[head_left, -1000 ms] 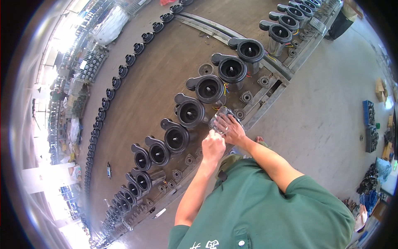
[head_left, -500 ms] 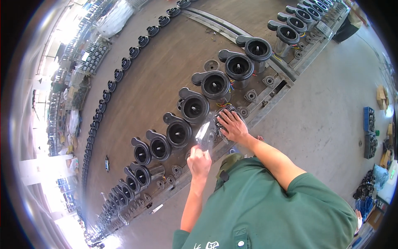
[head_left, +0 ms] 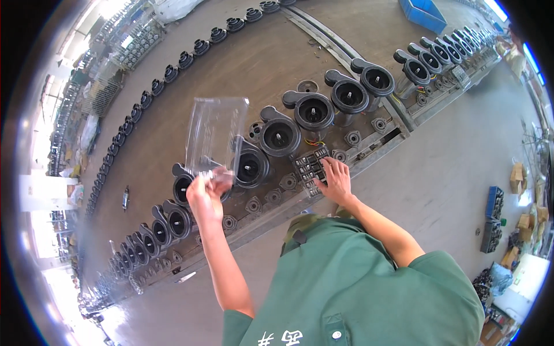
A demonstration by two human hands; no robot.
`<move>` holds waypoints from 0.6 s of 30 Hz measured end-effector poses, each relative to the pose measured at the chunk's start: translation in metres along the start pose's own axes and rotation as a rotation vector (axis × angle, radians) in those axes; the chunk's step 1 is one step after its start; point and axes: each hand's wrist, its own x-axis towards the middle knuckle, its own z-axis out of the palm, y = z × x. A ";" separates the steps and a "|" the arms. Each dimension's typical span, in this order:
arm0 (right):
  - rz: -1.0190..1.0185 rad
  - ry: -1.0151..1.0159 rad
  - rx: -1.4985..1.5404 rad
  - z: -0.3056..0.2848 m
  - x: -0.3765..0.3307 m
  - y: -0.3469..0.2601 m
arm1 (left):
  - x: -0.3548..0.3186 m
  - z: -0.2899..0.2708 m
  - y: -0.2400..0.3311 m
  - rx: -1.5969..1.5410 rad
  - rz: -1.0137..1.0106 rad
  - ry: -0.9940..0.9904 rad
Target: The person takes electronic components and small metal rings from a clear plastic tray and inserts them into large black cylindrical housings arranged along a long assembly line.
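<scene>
My left hand (head_left: 205,199) is closed on the lower edge of a clear plastic tray (head_left: 216,130), holding it tilted up above the row of black round housings. Through the plastic, part of the housings and the brown surface shows. At the right edge of a block of small dark metal parts (head_left: 309,167) in neat rows, my right hand (head_left: 337,180) lies with its fingers apart, touching the parts. Just beyond that block stands a black housing (head_left: 280,136) with a side spout and a shaft in its middle. Flat metal end covers (head_left: 288,182) lie nearby.
More black housings (head_left: 313,112) on metal cylinders run diagonally along the bench edge. A curved row of smaller black parts (head_left: 201,47) lies farther off. A metal rail (head_left: 369,155) borders the near side. A blue crate (head_left: 423,16) sits at the far right.
My left hand has moved left and lifted the clear tray away from the block, turning it upright. My right hand has slid to the block's right edge, leaving its rows of parts exposed.
</scene>
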 end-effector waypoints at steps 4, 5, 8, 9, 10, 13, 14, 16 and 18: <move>0.072 -0.016 -0.044 -0.012 -0.021 0.004 | 0.070 0.010 -0.022 -0.313 -0.073 -0.007; 0.072 -0.001 -0.082 -0.014 -0.027 0.004 | 0.065 0.032 -0.012 -0.322 -0.135 -0.019; 0.129 -0.101 -0.072 -0.007 -0.039 0.006 | 0.034 0.059 -0.022 -0.160 -0.109 -0.192; 0.109 -0.039 -0.082 -0.003 -0.038 0.003 | 0.013 0.067 -0.036 0.032 -0.024 -0.259; 0.145 -0.043 -0.085 0.001 -0.035 -0.001 | -0.011 0.074 -0.056 0.234 0.059 -0.326; 0.225 -0.051 -0.143 0.015 -0.014 -0.016 | -0.048 0.057 -0.133 0.320 -0.211 -0.535; 0.271 -0.092 -0.164 0.019 -0.009 -0.018 | -0.054 0.049 -0.156 0.273 -0.375 -0.514; 0.356 -0.172 -0.207 0.024 -0.002 -0.021 | -0.059 0.033 -0.187 0.317 -0.538 -0.461; 0.411 -0.173 -0.217 0.023 0.003 -0.029 | -0.061 0.022 -0.202 0.351 -0.570 -0.469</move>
